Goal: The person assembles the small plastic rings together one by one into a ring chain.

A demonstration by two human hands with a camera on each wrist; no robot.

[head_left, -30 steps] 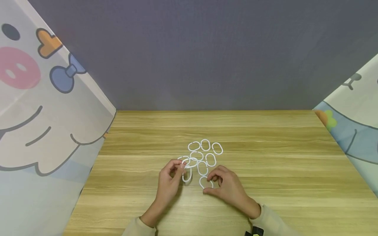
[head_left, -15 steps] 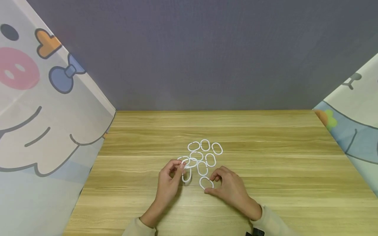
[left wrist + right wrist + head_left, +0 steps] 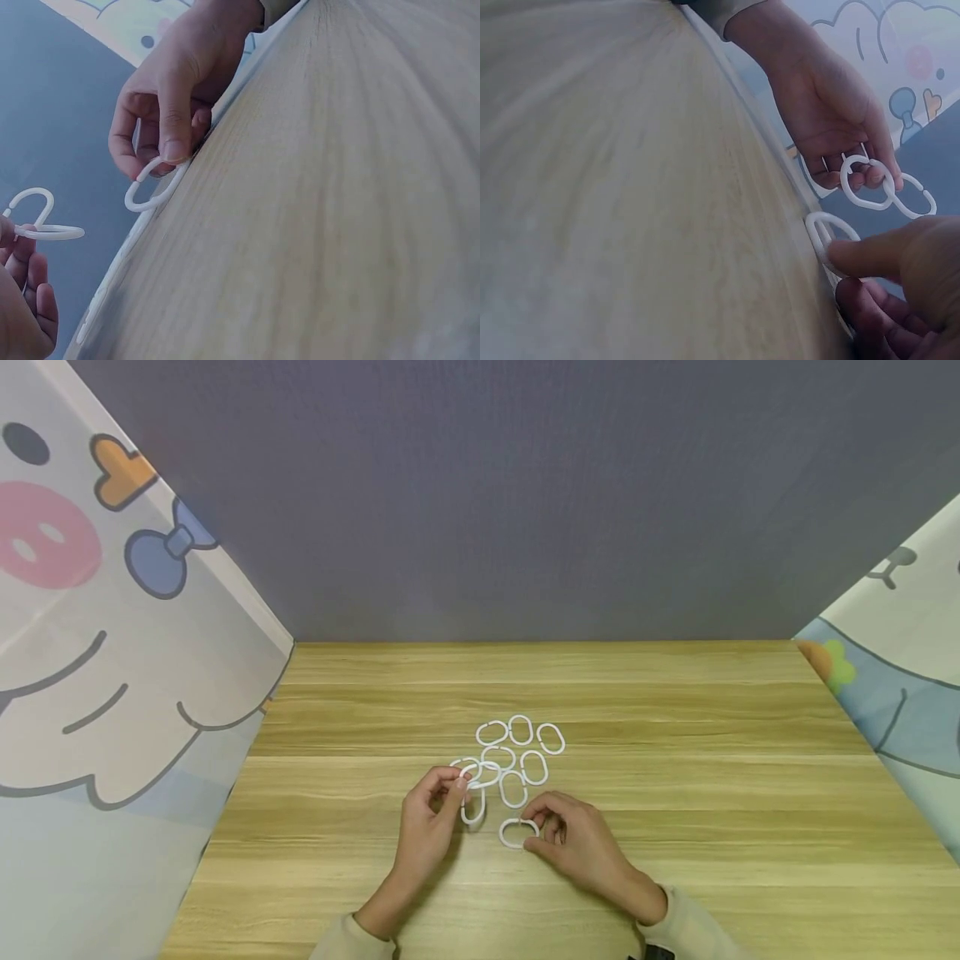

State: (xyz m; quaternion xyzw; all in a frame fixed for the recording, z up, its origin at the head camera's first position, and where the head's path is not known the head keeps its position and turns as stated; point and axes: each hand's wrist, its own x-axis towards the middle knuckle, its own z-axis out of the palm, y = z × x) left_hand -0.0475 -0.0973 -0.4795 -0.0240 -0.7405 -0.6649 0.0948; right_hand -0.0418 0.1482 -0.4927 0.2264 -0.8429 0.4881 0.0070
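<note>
Between the thumb and fingers of my left hand [image 3: 427, 827] are white oval split rings [image 3: 481, 787], linked to each other. One ring [image 3: 472, 823] hangs lowest, below the fingertips. The left wrist view shows the held rings [image 3: 64, 238] above the tabletop. My right hand [image 3: 576, 839] pinches a single white oval split ring [image 3: 501, 834], apart from the linked ones and lying sideways just above or on the wood; contact cannot be told. Its thumb covers part of this ring [image 3: 811, 229] in the right wrist view.
Several loose white rings [image 3: 542, 727] lie on the wooden table [image 3: 675, 735] beyond the hands, some close together or overlapping. A grey panel [image 3: 525, 510] stands along the far edge. Cartoon-printed walls [image 3: 45, 618] flank both sides.
The right hand's ring has turned from slanted to lying sideways and shifted slightly left and nearer. The right fingers changed their grip on it. The left hand and its linked rings stay almost still.
</note>
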